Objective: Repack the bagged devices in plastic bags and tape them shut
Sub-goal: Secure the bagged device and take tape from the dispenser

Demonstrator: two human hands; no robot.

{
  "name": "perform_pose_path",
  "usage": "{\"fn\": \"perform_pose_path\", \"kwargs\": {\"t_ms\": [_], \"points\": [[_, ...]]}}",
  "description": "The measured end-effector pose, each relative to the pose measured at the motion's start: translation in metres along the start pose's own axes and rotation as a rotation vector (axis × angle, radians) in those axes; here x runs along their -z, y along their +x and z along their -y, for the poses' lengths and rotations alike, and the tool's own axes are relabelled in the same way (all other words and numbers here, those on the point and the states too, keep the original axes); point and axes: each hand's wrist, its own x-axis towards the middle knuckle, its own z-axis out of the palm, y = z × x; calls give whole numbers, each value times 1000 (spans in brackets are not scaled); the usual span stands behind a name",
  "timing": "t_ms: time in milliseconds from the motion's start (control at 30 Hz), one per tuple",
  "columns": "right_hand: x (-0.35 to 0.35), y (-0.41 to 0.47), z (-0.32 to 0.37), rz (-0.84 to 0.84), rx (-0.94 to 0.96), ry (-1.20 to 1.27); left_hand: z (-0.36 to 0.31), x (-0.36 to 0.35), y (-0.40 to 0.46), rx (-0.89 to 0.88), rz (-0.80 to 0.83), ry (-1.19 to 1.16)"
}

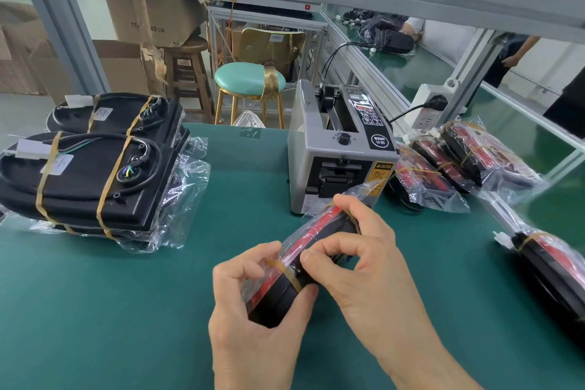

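Note:
A black and red device in a clear plastic bag (311, 229), ringed by tan rubber bands, is held tilted above the green mat in front of me. My left hand (253, 294) grips its near end from below, fingers curled round it. My right hand (357, 250) holds its upper side, thumb and forefinger pinching the bag near a band. A grey automatic tape dispenser (335, 149) stands just behind the device.
Two stacks of banded black devices on plastic bags (91, 177) lie at the left. Several bagged red and black devices (456, 165) lean right of the dispenser; another (550, 266) lies at the right edge. A power strip (427, 106), stools and cartons stand behind.

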Motion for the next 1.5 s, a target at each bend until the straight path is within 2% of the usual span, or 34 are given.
{"fn": "perform_pose_path", "kwargs": {"t_ms": [133, 733, 1200, 1500], "points": [[1, 3, -2, -26, -16, 82, 0, 0, 0, 20, 5, -7], [-6, 0, -4, -43, 34, 81, -2, 1, 2, -56, 37, -1], [-5, 0, -2, -41, 71, 35, -1, 3, 6, -141, 74, 129], [-6, 1, -4, -79, 97, -17, 1, 2, 5, -135, 54, 175]]}}
